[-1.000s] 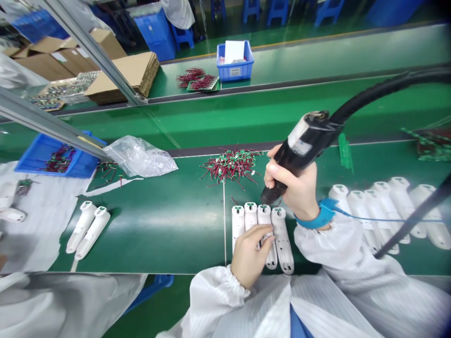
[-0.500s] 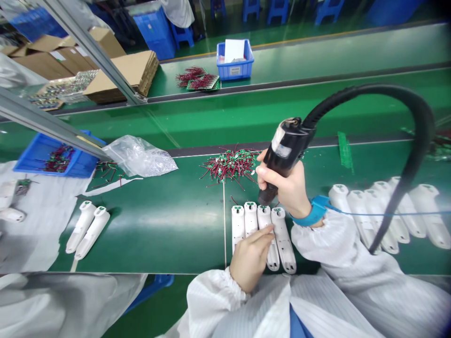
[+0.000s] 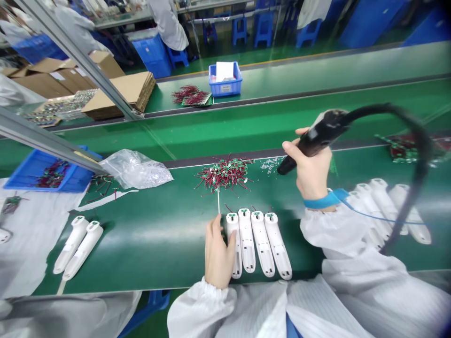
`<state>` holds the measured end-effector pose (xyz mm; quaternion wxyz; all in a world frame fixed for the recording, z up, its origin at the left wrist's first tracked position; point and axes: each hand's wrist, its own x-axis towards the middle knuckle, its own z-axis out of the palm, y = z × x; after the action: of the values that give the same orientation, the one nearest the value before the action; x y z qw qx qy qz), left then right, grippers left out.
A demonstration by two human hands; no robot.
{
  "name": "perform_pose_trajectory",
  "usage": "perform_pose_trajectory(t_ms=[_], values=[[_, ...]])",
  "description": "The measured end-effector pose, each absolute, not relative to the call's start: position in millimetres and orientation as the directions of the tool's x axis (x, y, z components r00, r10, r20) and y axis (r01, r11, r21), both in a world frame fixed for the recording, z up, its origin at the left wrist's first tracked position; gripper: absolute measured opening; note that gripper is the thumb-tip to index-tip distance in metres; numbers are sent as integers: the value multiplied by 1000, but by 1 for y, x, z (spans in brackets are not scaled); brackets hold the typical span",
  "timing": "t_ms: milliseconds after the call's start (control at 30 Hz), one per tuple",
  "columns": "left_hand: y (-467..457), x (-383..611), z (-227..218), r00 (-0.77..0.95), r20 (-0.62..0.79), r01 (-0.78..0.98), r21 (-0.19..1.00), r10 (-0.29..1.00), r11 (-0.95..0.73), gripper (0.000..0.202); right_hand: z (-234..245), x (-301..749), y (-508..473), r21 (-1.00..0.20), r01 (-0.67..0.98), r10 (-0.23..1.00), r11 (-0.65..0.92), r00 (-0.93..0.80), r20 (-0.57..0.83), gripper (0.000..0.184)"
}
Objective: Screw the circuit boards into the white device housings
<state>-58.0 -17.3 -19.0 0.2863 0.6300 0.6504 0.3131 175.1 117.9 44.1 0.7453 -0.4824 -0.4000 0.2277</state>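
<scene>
While the R hand [image 3: 312, 171] is clamped round a corded black tool [image 3: 319, 136], the L hand [image 3: 219, 256] sits at a row of four white casings [image 3: 263, 246].
Tool's tilted, tip down just beside scattered small bits [image 3: 269, 165] on the green tabletop [image 3: 158, 244], R of a heap of red wires w/ green boards [image 3: 223, 174]. L hand's fingers & thumb are apart, thumb at the leftmost casing's edge; can't tell how firmly it touches. Row lies nearer the person than the heap. More casings [image 3: 382, 202] lie far R, partly behind cable [image 3: 417, 155] & sleeve [image 3: 317, 230]; 2 others [image 3: 83, 251] well apart, on the L.
</scene>
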Motion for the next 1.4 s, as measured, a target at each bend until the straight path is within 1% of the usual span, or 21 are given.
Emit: perform_pose_trajectory(t_ms=[67, 133, 233, 333, 567, 667, 767, 833, 933, 1000, 1067, 1133, 1267, 1333, 1400], values=[[-17, -60, -23, -12, -89, 642, 763, 996, 75, 48, 31, 186, 125, -911, 68, 681, 406, 642, 352, 37], [-18, -59, -23, 23, -137, 641, 762, 990, 91, 45, 21, 193, 130, -912, 67, 648, 404, 683, 337, 38], [-22, -52, -20, 69, -163, 631, 772, 984, 84, 41, 15, 198, 134, -896, 44, 627, 441, 700, 343, 38], [-24, -44, -17, 131, -191, 611, 789, 973, 72, 42, 15, 198, 138, -892, 26, 628, 452, 701, 338, 38], [-29, -33, -19, 215, -193, 556, 830, 957, 42, 46, 17, 189, 140, -893, -87, 677, 442, 685, 269, 40], [-29, -36, -19, 174, -139, 527, 850, 975, 27, 41, 26, 187, 132, -893, -108, 692, 436, 674, 257, 38], [-22, -39, -15, 103, -20, 496, 867, 994, -34, 32, 45, 184, 115, -862, -122, 693, 492, 654, 303, 30], [-14, -38, -9, 97, 64, 476, 873, 993, -102, 29, 62, 180, 100, -834, -148, 702, 531, 628, 336, 23], [-2, -29, 1, 146, 155, 445, 872, 977, -205, 28, 88, 171, 77, -787, -302, 773, 538, 549, 318, 16], [5, -21, 8, 198, 191, 432, 864, 961, -260, 29, 101, 164, 63, -767, -402, 825, 501, 489, 283, 16], [11, -14, 14, 247, 224, 425, 849, 943, -313, 30, 109, 159, 54, -773, -431, 858, 466, 432, 277, 17], [14, -10, 19, 272, 256, 425, 833, 928, -355, 29, 113, 155, 48, -791, -415, 875, 448, 387, 292, 17], [15, -9, 22, 275, 278, 412, 831, 920, -374, 24, 115, 152, 44, -812, -404, 896, 420, 327, 301, 18], [15, -11, 23, 279, 241, 391, 856, 930, -339, 23, 115, 152, 44, -812, -414, 903, 410, 308, 299, 19], [15, -13, 23, 287, 169, 369, 889, 943, -272, 21, 114, 151, 45, -802, -432, 904, 413, 297, 306, 18]])
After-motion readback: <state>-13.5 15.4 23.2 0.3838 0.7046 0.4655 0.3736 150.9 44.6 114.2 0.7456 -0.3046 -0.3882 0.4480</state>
